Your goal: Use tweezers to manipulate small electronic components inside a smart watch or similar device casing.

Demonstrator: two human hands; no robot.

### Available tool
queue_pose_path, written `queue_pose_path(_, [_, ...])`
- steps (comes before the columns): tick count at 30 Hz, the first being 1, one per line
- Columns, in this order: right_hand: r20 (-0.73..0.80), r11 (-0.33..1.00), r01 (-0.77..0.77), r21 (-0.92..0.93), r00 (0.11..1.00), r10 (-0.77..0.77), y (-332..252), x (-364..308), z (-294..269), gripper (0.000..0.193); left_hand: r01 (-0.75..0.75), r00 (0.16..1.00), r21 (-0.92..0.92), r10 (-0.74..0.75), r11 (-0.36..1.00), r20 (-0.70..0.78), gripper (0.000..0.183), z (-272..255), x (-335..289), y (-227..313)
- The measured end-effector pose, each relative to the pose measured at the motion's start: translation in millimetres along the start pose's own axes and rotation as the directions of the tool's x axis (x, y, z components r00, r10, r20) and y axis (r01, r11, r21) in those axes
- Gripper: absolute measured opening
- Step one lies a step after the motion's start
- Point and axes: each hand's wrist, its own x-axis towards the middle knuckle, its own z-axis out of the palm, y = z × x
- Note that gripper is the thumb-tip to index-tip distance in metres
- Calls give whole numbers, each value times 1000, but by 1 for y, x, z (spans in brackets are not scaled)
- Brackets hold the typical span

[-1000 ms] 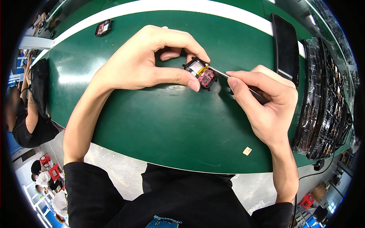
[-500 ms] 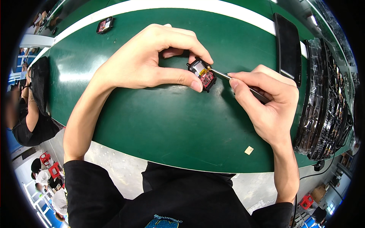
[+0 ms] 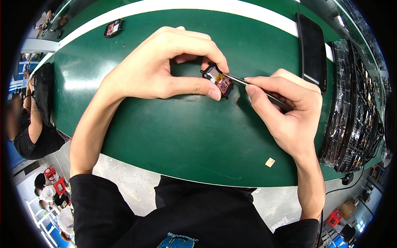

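- Black device [image 3: 216, 77], pinched in my left hand [image 3: 155, 66], long axis slanting toward the worktop's [image 3: 186, 142] near edge.
- Right of it, my right hand [image 3: 291, 103] grips a metal tool [image 3: 239, 80]; tip contact unclear.

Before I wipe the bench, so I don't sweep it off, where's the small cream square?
In the head view, the small cream square lies right of centre on the green table, near its front edge, below the right hand.

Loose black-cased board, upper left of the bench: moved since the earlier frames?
No. Against the white strip across the green bench, the black-cased board keeps its place and angle; the bench shares its slight picture shift.
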Motion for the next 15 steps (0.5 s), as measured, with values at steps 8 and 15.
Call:
queue_pose_path(8, [-12, 1000, 27, -6, 1000, -27, 3, -3, 1, 11, -2, 1000, -13, 1, 1000, -13, 45, 1, 0, 0])
queue_pose_path(15, [-35, 999, 34, 5, 999, -34, 5, -3, 2, 11, 37, 999, -8, -37, 999, -9, 46, 1, -1, -1])
